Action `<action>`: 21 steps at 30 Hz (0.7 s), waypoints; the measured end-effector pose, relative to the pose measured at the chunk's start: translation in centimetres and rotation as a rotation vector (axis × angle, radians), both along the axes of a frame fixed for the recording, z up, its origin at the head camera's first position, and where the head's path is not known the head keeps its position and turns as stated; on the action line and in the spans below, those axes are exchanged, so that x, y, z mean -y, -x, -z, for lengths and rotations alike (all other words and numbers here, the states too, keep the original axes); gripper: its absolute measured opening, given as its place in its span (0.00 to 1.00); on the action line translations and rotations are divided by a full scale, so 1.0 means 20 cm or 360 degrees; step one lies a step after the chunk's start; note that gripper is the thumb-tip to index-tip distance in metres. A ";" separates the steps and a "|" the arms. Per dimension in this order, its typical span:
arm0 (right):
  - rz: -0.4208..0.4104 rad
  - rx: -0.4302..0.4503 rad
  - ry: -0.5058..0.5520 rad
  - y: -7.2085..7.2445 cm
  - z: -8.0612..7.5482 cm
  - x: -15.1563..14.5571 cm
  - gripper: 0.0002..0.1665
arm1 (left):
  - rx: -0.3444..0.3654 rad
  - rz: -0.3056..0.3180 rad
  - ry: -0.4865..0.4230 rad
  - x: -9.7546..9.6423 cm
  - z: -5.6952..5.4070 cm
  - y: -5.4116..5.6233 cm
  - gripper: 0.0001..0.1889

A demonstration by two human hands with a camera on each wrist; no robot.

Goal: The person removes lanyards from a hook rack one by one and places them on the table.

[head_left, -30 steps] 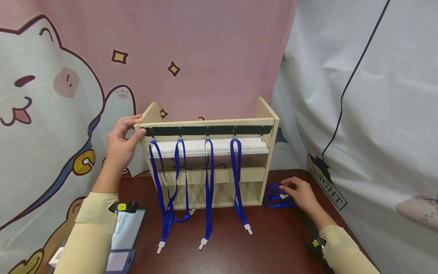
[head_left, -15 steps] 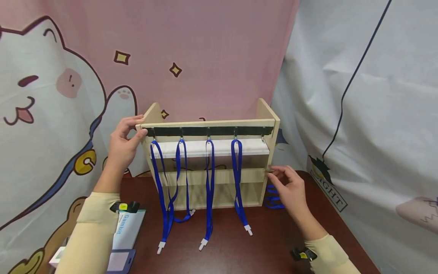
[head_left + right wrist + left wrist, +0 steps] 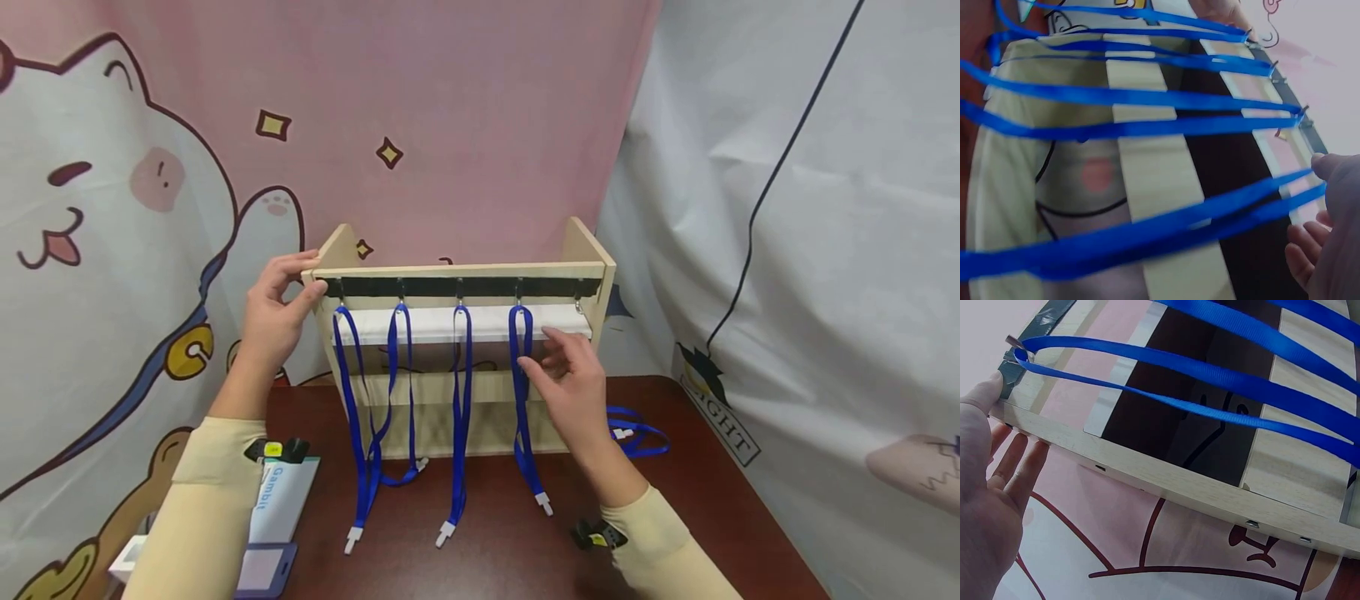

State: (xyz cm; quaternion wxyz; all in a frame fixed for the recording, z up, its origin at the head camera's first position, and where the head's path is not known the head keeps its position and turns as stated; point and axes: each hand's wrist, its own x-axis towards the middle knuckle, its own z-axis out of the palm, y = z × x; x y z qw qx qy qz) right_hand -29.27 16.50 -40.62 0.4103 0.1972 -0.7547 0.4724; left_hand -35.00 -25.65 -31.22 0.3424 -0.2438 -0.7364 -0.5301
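Observation:
A light wooden shelf [image 3: 487,387] stands on the table, a black strip [image 3: 487,287] with several metal hooks across its top front. My left hand [image 3: 276,315] grips its upper left corner, thumb on the front and fingers behind the side panel [image 3: 1166,481]. Blue lanyards with white clips hang from the hooks; the rightmost hook [image 3: 579,292] carries none. My right hand [image 3: 576,387] is beside the rightmost hanging lanyard [image 3: 522,450], thumb and fingers apart around its upper part. In the right wrist view, the thumb overlaps that lanyard's looped end.
Another blue lanyard [image 3: 647,452] lies on the dark red table [image 3: 660,517] right of the shelf. At the front left are a light blue box [image 3: 283,500] and a blue-framed badge holder [image 3: 264,571]. Printed cloth hangs behind and at both sides.
My right hand has moved left from the lanyard on the table, past the shelf's right side, to the rightmost hanging lanyard. My left hand keeps its place on the corner.

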 end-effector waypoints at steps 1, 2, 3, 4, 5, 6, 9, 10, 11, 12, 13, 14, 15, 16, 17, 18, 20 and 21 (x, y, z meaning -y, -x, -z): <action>0.0009 -0.0002 -0.0005 0.00 -0.01 0.02 0.31 | -0.0002 0.0004 -0.0003 0.00 0.00 0.00 0.17; 0.0017 -0.0001 -0.0006 0.00 -0.02 0.04 0.32 | -0.0002 0.0007 -0.0007 0.00 0.00 0.00 0.17; 0.0030 0.0004 -0.0007 0.00 -0.04 0.06 0.32 | 0.0000 0.0007 -0.0008 0.00 0.00 0.01 0.17; 0.0046 0.0015 -0.0006 0.00 -0.05 0.08 0.32 | 0.0001 0.0004 -0.0008 0.00 0.00 0.01 0.17; 0.0064 0.0024 0.0002 0.00 -0.06 0.10 0.32 | 0.0001 0.0002 -0.0007 0.00 0.00 0.01 0.17; 0.0084 0.0030 0.0012 0.00 -0.06 0.12 0.32 | 0.0001 0.0000 -0.0006 0.00 0.00 0.01 0.17; 0.0159 0.0043 0.0065 0.00 -0.08 0.15 0.30 | 0.0004 0.0003 -0.0004 0.00 0.00 0.01 0.17; 0.0175 0.0042 0.0086 0.01 -0.08 0.16 0.30 | 0.0003 0.0006 -0.0004 0.00 0.00 0.01 0.17; 0.0191 0.0042 0.0106 0.01 -0.08 0.17 0.29 | 0.0003 0.0008 -0.0004 0.00 0.00 0.01 0.17; 0.0203 0.0042 0.0122 0.01 -0.07 0.18 0.29 | 0.0004 0.0007 -0.0002 0.00 0.00 0.01 0.17; 0.0211 0.0042 0.0139 0.01 -0.07 0.18 0.28 | 0.0005 0.0007 -0.0001 0.00 0.00 0.01 0.17; 0.0216 0.0042 0.0150 0.02 -0.07 0.19 0.27 | 0.0006 0.0006 0.0001 0.00 0.00 0.01 0.17; 0.0221 0.0044 0.0157 0.02 -0.07 0.20 0.27 | 0.0008 0.0004 0.0003 0.00 0.00 0.00 0.17; 0.0232 0.0048 0.0156 0.02 -0.06 0.20 0.26 | 0.0009 0.0003 0.0003 0.00 0.00 0.00 0.17; 0.0241 0.0049 0.0152 0.02 -0.06 0.21 0.25 | 0.0009 0.0002 0.0003 0.00 0.00 0.00 0.17; 0.0251 0.0049 0.0148 0.02 -0.06 0.21 0.24 | 0.0011 0.0003 0.0003 0.00 0.00 0.00 0.17; 0.0261 0.0047 0.0150 0.03 -0.05 0.22 0.21 | 0.0015 0.0008 -0.0001 0.00 0.00 0.01 0.17; 0.0261 0.0046 0.0154 0.03 -0.05 0.22 0.19 | 0.0017 0.0008 -0.0002 0.00 0.00 0.01 0.17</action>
